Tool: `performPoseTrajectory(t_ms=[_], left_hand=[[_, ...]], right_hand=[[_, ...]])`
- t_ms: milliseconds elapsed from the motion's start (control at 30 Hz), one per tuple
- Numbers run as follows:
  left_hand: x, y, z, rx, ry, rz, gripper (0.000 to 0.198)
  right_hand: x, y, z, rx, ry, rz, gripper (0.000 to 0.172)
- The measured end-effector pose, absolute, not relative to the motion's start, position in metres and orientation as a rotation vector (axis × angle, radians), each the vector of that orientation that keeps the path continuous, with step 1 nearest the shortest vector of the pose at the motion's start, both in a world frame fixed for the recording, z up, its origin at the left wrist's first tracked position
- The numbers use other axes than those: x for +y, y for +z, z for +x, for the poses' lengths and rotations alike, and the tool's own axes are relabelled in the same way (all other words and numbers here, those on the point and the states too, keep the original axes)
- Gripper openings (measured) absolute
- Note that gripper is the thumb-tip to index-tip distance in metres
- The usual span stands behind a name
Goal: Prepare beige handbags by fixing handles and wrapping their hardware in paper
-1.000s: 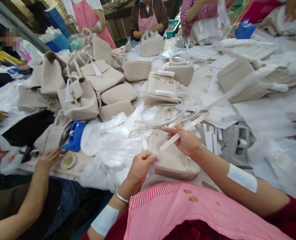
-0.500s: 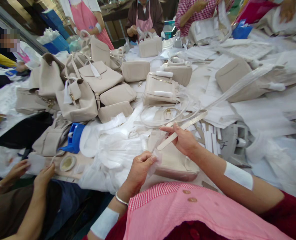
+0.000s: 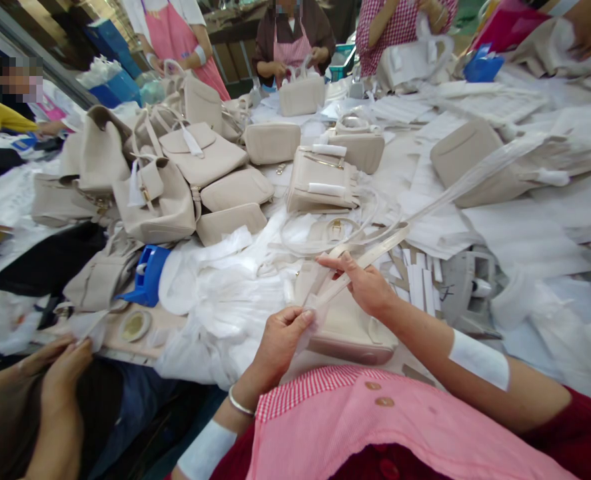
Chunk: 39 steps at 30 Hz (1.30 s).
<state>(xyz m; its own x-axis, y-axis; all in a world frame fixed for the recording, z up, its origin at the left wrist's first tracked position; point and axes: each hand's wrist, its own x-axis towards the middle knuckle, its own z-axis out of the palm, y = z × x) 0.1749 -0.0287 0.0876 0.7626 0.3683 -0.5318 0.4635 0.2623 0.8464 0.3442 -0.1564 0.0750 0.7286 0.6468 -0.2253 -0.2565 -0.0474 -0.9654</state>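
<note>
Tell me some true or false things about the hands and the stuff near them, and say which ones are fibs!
1. The right hand holds a strap. True.
2. The left hand is empty. False: it pinches clear plastic.
3. A bag lies near both hands. True.
4. The person's apron is green. False: it is pink.
5. A bracelet is on the left wrist. True.

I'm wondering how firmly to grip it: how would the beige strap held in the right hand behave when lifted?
The beige strap is probably light: it looks narrow and thin. It seems slightly stiff, running nearly straight beyond the right hand. The thin, shiny clear film at its lower end may slip.
</note>
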Motion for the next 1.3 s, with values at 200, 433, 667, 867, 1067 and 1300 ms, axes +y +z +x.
performPoseTrajectory(t_ms=[200,433,667,867,1067,1300], left_hand=[[-0.035,0.093,0.18,0.787,-0.038,1.371,0.03],[-0.042,0.094,0.185,0.759,0.026,1.571,0.028],[-0.038,0.089,0.185,0.636,0.578,2.196,0.007],[-0.027,0.091,0.19,0.61,0.374,2.025,0.009],[-0.029,0.098,0.182,0.578,0.36,2.071,0.01],[-0.025,0.126,0.173,0.605,0.388,2.1,0.011]], right_hand=[[-0.158,0.083,0.338,-0.473,0.783,-1.57,0.052],[-0.154,0.073,0.301,-0.686,0.828,-1.345,0.045],[-0.156,0.074,0.299,-0.686,0.843,-1.354,0.047],[-0.155,0.078,0.301,-0.582,0.938,-1.239,0.045],[-0.155,0.08,0.341,0.08,1.026,-0.849,0.057],[-0.139,0.1,0.346,-0.141,0.823,-1.004,0.04]])
